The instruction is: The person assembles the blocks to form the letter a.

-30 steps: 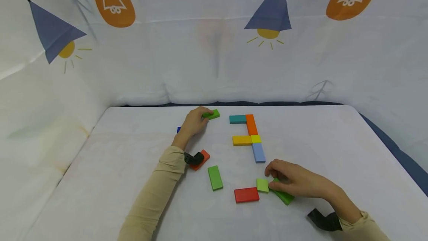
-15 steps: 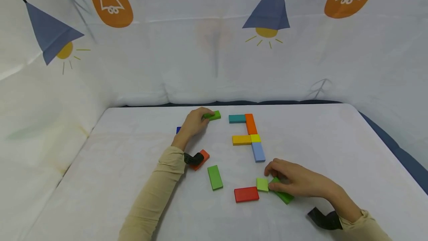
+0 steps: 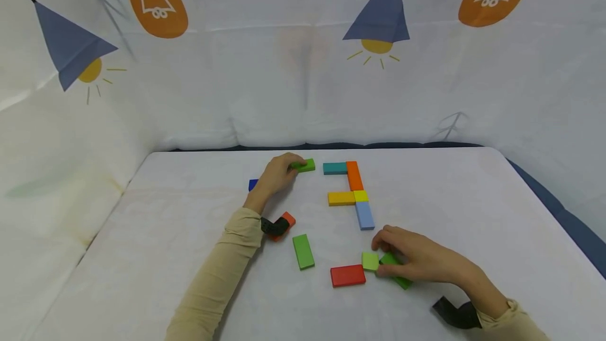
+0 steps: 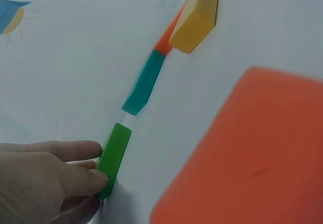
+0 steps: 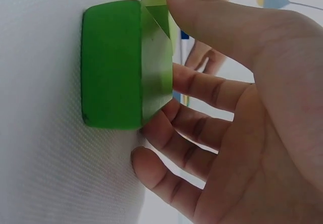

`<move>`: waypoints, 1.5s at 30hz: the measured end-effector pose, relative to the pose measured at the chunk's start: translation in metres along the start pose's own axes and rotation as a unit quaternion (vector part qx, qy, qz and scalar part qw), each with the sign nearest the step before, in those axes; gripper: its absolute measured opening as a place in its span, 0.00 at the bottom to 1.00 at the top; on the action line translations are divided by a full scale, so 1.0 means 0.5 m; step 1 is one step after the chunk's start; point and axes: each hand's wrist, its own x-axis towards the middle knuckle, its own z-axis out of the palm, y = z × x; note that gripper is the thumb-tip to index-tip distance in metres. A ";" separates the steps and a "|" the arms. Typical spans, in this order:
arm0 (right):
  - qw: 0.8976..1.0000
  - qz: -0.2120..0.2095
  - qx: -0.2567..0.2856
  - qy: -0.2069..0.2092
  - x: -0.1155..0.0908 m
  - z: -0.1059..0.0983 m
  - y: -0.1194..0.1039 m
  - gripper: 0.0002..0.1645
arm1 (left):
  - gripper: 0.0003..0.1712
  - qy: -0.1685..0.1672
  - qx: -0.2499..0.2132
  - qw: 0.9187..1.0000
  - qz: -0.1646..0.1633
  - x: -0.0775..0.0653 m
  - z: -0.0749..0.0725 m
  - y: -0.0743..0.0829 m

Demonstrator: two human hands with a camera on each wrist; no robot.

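Near the table's back edge, my left hand (image 3: 274, 175) pinches a green building block (image 4: 115, 158) between thumb and fingers. Its free end points at the teal block (image 3: 335, 168), with a small gap between. At the front right, my right hand (image 3: 418, 254) arches over a darker green block (image 5: 113, 65), fingers loosely bent on the far side. The thumb tip lies right at the edge of a lime square block (image 3: 370, 261). Left of that square sits a red block (image 3: 347, 276), end against it. My hand partly covers the darker green block in the head view.
Beyond the right hand, an orange block (image 3: 354, 176), a yellow-orange block (image 3: 341, 199), a small yellow square (image 3: 361, 196) and a light blue block (image 3: 365, 216) join the teal one. Loose on the left are a green block (image 3: 303, 251), an orange-red block (image 3: 286, 220) and a blue block (image 3: 253, 184).
The left hand slides its green block slightly right, closer to the teal one. The right hand shifts a little left, its thumb coming to the lime square, and the darker green block moves slightly.
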 end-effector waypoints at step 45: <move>1.000 0.013 -0.001 0.006 0.009 0.008 -0.001 0.18 | 0.17 -0.019 -0.011 0.997 0.078 -0.001 0.020 0.016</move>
